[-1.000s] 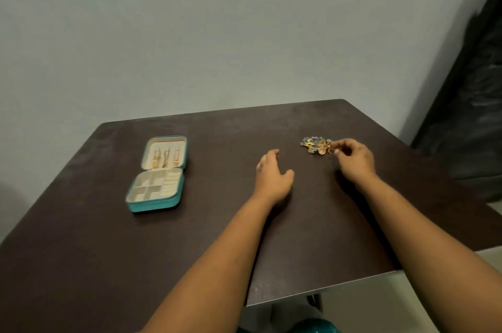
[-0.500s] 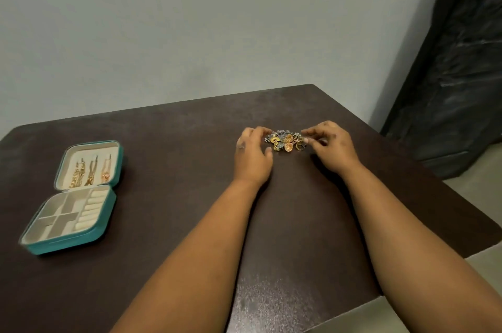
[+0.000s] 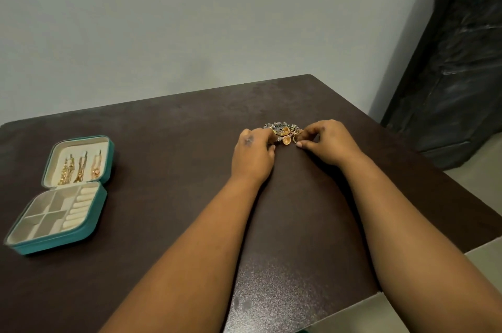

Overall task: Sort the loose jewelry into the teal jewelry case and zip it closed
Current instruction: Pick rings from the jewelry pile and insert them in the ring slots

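Head view: the jewelry pile, a tangle of gold and grey-blue pieces, lies on the dark table toward its far right side. Both hands are at it. The left hand has its fingers curled onto the pile's left edge; whether they pinch a piece or only touch it I cannot tell. The right hand has its fingertips drawn together at the pile's right edge, seemingly pinching a small gold piece. Well apart to the left sits the teal case, open flat, with three gold pieces hung in its lid and its compartments and ring rolls looking bare.

The step in hand seems to be teasing one piece free of the tangle. Next, I judge, that piece must be lifted clear without dragging its neighbours, then carried across to a fitting compartment. Zipping is far off.
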